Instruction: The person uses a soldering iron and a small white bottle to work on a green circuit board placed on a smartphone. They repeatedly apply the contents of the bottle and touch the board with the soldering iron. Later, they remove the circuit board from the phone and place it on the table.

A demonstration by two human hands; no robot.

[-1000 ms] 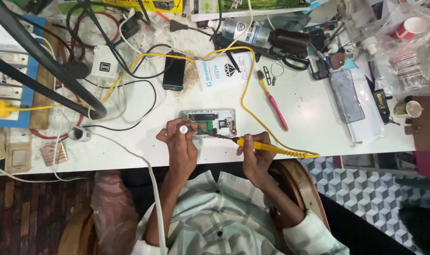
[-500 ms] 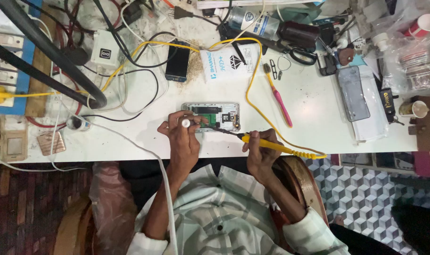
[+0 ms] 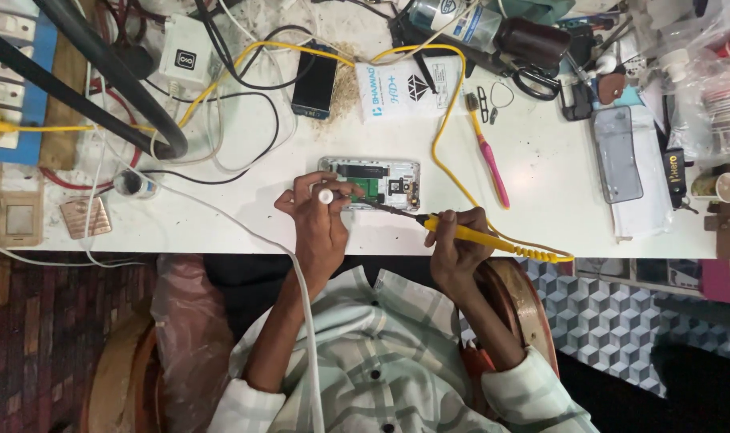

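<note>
Underneath, white bench, cluttered with cables beyond both hands, bare strip along near edge. Opened phone, green board exposed, just beyond left hand, clenched on small white-tipped tool. Right hand grasping yellow soldering iron, tip on phone.

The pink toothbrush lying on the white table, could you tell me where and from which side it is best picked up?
Take the pink toothbrush by the middle of its slim handle, coming straight down from above with fingers across its width. It lies flat and slanted, bristle head away from the person, handle end nearer. The yellow cable curves close along its left, so the right side of the table probably gives more room.
</note>
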